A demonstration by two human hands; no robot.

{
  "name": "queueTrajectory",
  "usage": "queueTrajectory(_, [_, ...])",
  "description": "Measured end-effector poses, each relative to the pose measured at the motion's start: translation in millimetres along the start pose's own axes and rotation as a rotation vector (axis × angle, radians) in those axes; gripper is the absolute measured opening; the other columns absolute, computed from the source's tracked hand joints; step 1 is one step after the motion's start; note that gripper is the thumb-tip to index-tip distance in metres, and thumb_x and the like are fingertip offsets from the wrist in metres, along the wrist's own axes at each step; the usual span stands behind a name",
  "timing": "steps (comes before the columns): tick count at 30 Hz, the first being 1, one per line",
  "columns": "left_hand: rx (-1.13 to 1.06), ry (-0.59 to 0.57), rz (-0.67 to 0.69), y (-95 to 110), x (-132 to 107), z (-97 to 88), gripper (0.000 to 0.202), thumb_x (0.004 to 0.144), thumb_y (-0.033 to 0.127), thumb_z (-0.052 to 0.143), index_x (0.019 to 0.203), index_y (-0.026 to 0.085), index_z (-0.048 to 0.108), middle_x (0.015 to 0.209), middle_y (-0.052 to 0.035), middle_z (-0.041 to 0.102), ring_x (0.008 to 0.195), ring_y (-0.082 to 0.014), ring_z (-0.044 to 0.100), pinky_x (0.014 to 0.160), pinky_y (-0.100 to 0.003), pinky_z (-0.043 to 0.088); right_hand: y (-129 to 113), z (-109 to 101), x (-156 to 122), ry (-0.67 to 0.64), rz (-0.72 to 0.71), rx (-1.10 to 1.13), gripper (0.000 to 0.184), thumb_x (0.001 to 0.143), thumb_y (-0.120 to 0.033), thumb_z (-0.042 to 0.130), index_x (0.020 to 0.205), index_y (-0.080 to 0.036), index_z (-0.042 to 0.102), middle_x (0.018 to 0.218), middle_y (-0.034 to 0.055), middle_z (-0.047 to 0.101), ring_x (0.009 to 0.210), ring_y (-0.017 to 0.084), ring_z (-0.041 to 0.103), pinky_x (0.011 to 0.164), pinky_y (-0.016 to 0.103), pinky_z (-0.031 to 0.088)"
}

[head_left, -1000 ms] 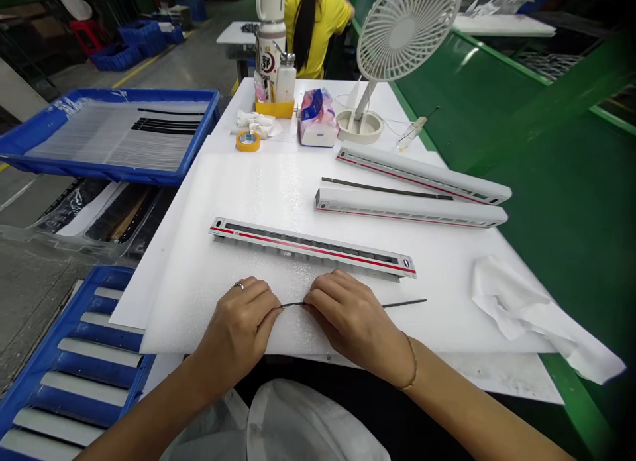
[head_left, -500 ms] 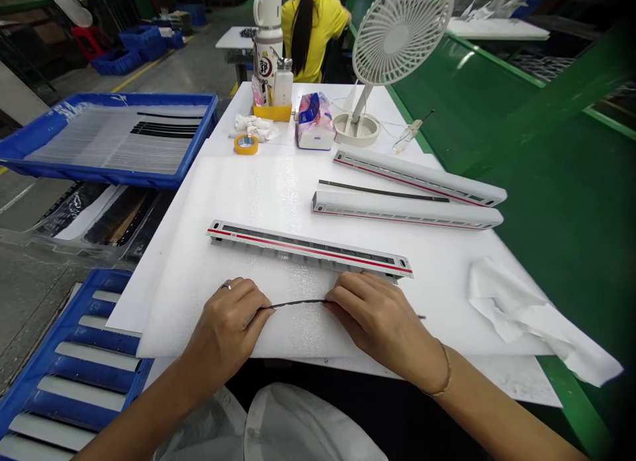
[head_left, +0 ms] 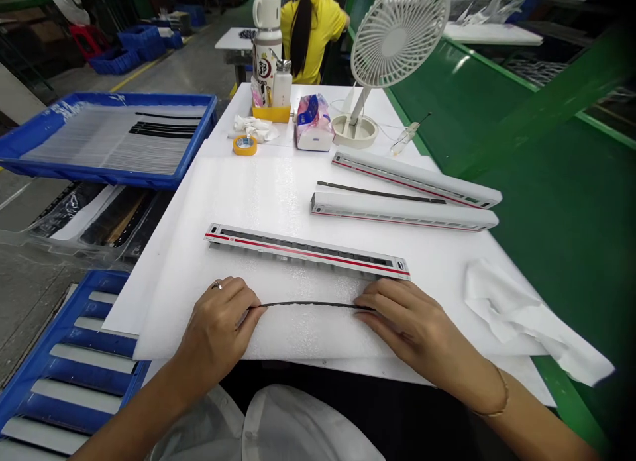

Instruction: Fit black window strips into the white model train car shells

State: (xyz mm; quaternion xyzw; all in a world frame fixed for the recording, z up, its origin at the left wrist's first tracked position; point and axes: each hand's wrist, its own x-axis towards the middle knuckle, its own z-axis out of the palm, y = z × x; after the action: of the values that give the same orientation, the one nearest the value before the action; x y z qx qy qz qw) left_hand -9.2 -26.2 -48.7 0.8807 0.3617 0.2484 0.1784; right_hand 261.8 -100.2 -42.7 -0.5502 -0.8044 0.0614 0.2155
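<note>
Left hand (head_left: 216, 322) and right hand (head_left: 412, 332) have fingers closed on the two ends of a thin black strip (head_left: 308, 305), held low center against a white foam sheet (head_left: 173, 302). Just above it lies a red-striped white train-car shell (head_left: 307, 251). Second black strip (head_left: 380, 193) upper right, beside another shell (head_left: 403, 212).
</note>
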Motion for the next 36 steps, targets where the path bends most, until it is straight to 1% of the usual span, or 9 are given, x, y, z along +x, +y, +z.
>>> queueTrajectory(4, [0.020,-0.001,0.028,-2.4,-0.7,-0.3,0.011,0.084,0.011,0.051,0.077,0.017,0.056,0.069,-0.0017,0.053,0.067,-0.0156,0.050,0.064,-0.032,0.043,5.3,-1.5,-6.8,0.040,0.007,0.005,0.011,0.089,-0.016,0.048,0.086,-0.019,0.058,0.077,0.0056,0.056,0.071,0.018,0.051,0.068,0.033,0.043])
queueTrajectory(8, [0.007,-0.020,0.042,-3.4,-0.6,-0.5,0.010,0.084,0.011,0.052,0.078,0.016,0.057,0.071,-0.0020,0.054,0.069,-0.0157,0.050,0.066,-0.033,0.043,3.1,-1.0,-6.8,0.031,-0.003,-0.014,0.011,0.089,-0.015,0.047,0.084,-0.018,0.057,0.078,0.0059,0.056,0.072,0.018,0.050,0.069,0.034,0.042])
queueTrajectory(14, [0.019,-0.017,0.059,-3.6,0.8,-2.0,0.009,0.083,0.010,0.053,0.078,0.015,0.057,0.070,-0.0025,0.053,0.069,-0.0162,0.050,0.066,-0.034,0.042,-5.1,0.7,-4.3,0.017,0.036,0.005,0.010,0.087,-0.016,0.052,0.095,-0.017,0.057,0.088,0.0075,0.057,0.080,0.019,0.051,0.072,0.034,0.042])
queueTrajectory(20, [0.061,0.003,0.076,-2.1,-1.4,-0.2,0.009,0.083,0.010,0.053,0.081,0.016,0.058,0.073,-0.0032,0.054,0.072,-0.0175,0.049,0.066,-0.035,0.042,-6.1,10.7,-3.0,0.085,0.009,0.019,0.011,0.088,-0.011,0.047,0.086,-0.016,0.057,0.077,0.0066,0.055,0.071,0.017,0.048,0.065,0.031,0.041])
queueTrajectory(23, [0.077,0.014,0.085,-1.3,-1.7,-0.1,0.008,0.083,0.009,0.053,0.082,0.016,0.058,0.074,-0.0032,0.054,0.072,-0.0174,0.050,0.066,-0.035,0.042,-6.5,7.3,-0.7,0.048,0.003,-0.017,0.013,0.089,-0.013,0.046,0.084,-0.015,0.058,0.076,0.0062,0.054,0.069,0.017,0.046,0.065,0.031,0.040])
queueTrajectory(26, [0.109,0.014,0.098,0.3,-0.3,-2.0,0.008,0.083,0.009,0.054,0.082,0.015,0.059,0.075,-0.0037,0.055,0.073,-0.0175,0.050,0.066,-0.035,0.042,-10.8,3.4,3.8,-0.008,0.003,-0.004,0.011,0.088,-0.016,0.048,0.089,-0.015,0.059,0.082,0.0070,0.055,0.074,0.018,0.048,0.068,0.032,0.040])
queueTrajectory(29, [0.131,-0.003,0.122,4.6,2.4,-2.6,0.012,0.083,0.007,0.053,0.089,0.015,0.060,0.079,-0.0043,0.058,0.075,-0.0173,0.051,0.069,-0.036,0.042,-17.1,6.1,8.9,-0.007,-0.008,0.032,0.011,0.088,-0.014,0.049,0.091,-0.015,0.059,0.084,0.0074,0.056,0.074,0.018,0.048,0.067,0.031,0.039])
queueTrajectory(32, [0.121,-0.028,0.162,11.4,6.1,1.8,0.018,0.083,0.005,0.052,0.095,0.014,0.061,0.080,-0.0045,0.058,0.075,-0.0169,0.051,0.072,-0.037,0.042,-21.8,13.6,11.7,0.026,-0.025,0.045,0.014,0.088,-0.010,0.047,0.087,-0.014,0.061,0.078,0.0064,0.055,0.068,0.016,0.045,0.063,0.030,0.036])
queueTrajectory(36, [0.094,-0.003,0.166,17.4,9.1,12.4,0.021,0.082,-0.002,0.046,0.085,0.011,0.063,0.068,-0.0035,0.052,0.067,-0.0155,0.046,0.068,-0.035,0.043,-23.6,20.4,11.0,0.052,-0.037,0.019,0.017,0.087,-0.007,0.046,0.081,-0.013,0.061,0.069,0.0053,0.050,0.063,0.015,0.040,0.057,0.028,0.033])
